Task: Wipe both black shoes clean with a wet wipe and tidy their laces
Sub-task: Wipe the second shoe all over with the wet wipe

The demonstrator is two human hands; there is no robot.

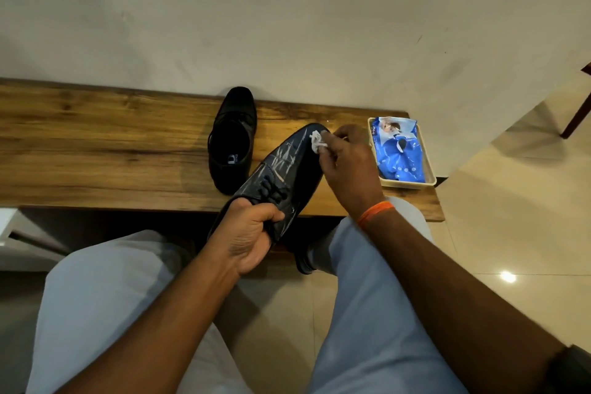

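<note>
My left hand grips the heel end of a black lace-up shoe and holds it tilted above the near edge of the wooden table, toe pointing away. Pale streaks run across its upper. My right hand pinches a crumpled white wet wipe against the toe. The other black shoe stands on the table just to the left, opening facing up, toe toward the wall.
A cream tray at the table's right end holds a blue pack of wipes. A pale wall runs behind the table. My knees in light trousers sit under the near edge, with tiled floor to the right.
</note>
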